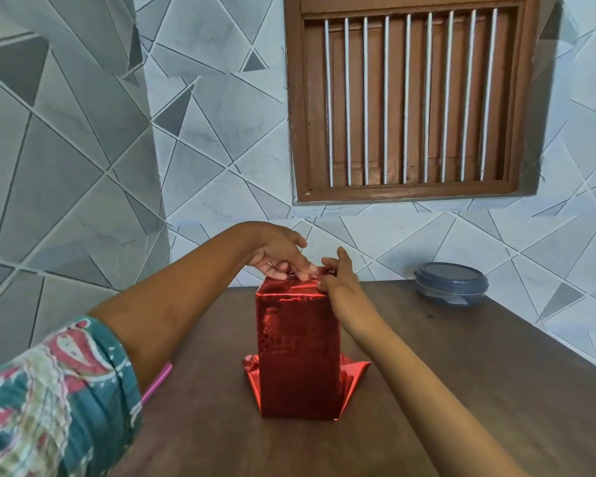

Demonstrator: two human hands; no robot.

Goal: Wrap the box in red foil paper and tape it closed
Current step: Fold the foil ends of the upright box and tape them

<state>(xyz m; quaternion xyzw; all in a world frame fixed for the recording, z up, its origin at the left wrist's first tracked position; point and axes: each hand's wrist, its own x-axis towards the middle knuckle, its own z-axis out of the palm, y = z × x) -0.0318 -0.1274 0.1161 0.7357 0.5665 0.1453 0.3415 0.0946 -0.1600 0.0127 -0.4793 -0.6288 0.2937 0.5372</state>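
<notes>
A tall box wrapped in shiny red foil paper (pixel 298 352) stands upright on the brown wooden table (pixel 461 373). Loose foil flaps (pixel 353 371) spread out at its base on both sides. My left hand (pixel 279 254) reaches over the top from the left and its fingertips press down on the folded foil at the box's top. My right hand (pixel 339 278) comes from the right, its fingers straight and pushing the foil at the top right edge. The top face of the box is mostly hidden behind both hands.
A round lidded blue-grey plastic container (pixel 450 284) sits at the table's far right, near the tiled wall. A thin pink object (pixel 157 382) shows under my left forearm at the table's left edge. A barred wooden window is above.
</notes>
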